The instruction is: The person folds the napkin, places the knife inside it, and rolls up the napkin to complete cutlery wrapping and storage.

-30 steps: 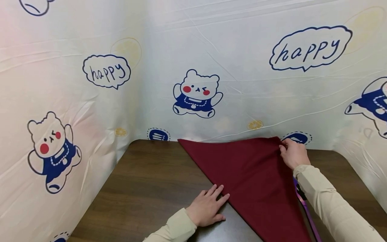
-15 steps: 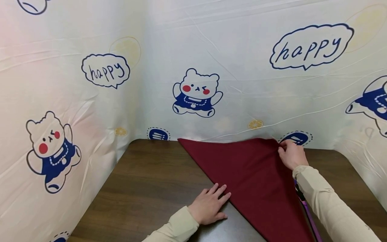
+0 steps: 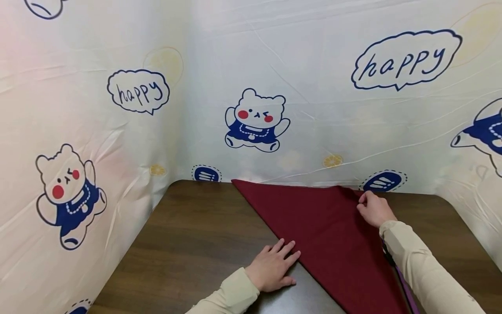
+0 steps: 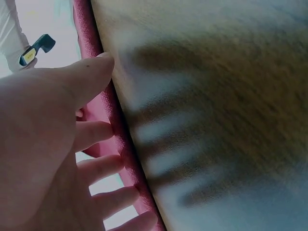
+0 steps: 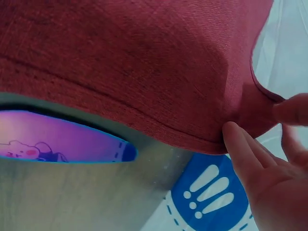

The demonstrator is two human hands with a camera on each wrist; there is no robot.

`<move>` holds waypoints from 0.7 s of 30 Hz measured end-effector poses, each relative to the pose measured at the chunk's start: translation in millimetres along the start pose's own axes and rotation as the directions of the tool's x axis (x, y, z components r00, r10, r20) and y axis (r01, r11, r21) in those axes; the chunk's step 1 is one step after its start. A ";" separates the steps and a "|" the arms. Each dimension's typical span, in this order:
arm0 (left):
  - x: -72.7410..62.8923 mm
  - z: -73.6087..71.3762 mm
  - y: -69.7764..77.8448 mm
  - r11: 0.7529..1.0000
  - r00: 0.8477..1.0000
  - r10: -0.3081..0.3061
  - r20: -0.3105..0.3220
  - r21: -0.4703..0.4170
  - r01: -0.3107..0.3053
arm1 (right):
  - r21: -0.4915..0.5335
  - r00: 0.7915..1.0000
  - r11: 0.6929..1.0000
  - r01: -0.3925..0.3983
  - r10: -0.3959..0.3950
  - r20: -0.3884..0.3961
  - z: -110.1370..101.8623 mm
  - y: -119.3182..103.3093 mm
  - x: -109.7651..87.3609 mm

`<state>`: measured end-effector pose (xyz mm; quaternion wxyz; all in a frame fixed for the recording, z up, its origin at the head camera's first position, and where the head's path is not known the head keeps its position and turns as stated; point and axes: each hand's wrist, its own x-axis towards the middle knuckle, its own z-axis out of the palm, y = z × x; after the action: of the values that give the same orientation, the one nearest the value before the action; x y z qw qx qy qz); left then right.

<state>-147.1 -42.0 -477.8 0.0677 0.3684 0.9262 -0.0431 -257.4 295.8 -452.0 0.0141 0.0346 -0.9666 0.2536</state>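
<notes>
A dark red cloth (image 3: 313, 226), folded into a triangle, covers the table's middle right. My left hand (image 3: 272, 267) lies flat with spread fingers, their tips on the cloth's slanting edge; the left wrist view shows the fingers (image 4: 103, 168) along that red edge. At the cloth's upper right corner, my right hand (image 3: 375, 209) pinches the fabric between thumb and fingers. In the right wrist view the same hand (image 5: 269, 178) holds the corner a little raised, its border curving beside the fingertips.
The brown wooden table (image 3: 188, 235) has rounded back corners. Behind it hangs a pale curtain (image 3: 313, 87) with bears and "happy" bubbles. A purple strap (image 3: 405, 290) hangs below my right sleeve (image 3: 427, 266). A purple patch (image 5: 62, 137) with a bear print shows beside the cloth.
My right hand has come slightly lower and left, bringing the pinched corner down from the table's back edge. My left hand has shifted only slightly right.
</notes>
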 end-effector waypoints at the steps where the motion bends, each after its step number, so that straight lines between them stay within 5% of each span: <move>1: 0.1 0.1 -0.1 1.000 1.000 0.000 0.005 -0.002 0.000 | -0.005 1.000 1.000 0.007 -0.007 0.014 1.2 1.1 -0.5; 21: 2.8 -1.8 -0.1 1.000 1.000 -0.004 -0.011 0.015 0.004 | -0.060 0.998 0.998 0.032 -0.028 0.060 8.7 11.3 4.7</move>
<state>-149.3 -39.9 -476.5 0.0598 0.3672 0.9270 -0.0483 -262.9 301.1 -464.9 -0.0097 0.0563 -0.9732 0.2226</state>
